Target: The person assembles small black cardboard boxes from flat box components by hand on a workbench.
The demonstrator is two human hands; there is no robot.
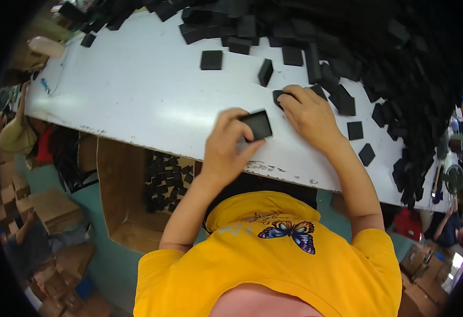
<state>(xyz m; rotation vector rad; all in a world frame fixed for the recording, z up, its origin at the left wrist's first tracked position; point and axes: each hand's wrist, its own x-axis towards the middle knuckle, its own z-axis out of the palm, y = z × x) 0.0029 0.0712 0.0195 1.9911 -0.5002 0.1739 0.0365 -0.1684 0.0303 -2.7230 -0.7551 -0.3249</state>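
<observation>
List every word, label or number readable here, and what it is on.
None reads clearly.
Yellow cotton shirt: pale lettering beside the butterfly print, too blurred to read.
White table top: dark scuffed marks at the near edge, illegible.
Black square pieces: plain.

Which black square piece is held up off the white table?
The black square piece pinched in the left hand, near the front edge of the white table; the others lie on it, loose or piled.

Under right hand (308,113), black piece (278,96) mostly hidden; pile (347,31) cropped at top.
</observation>
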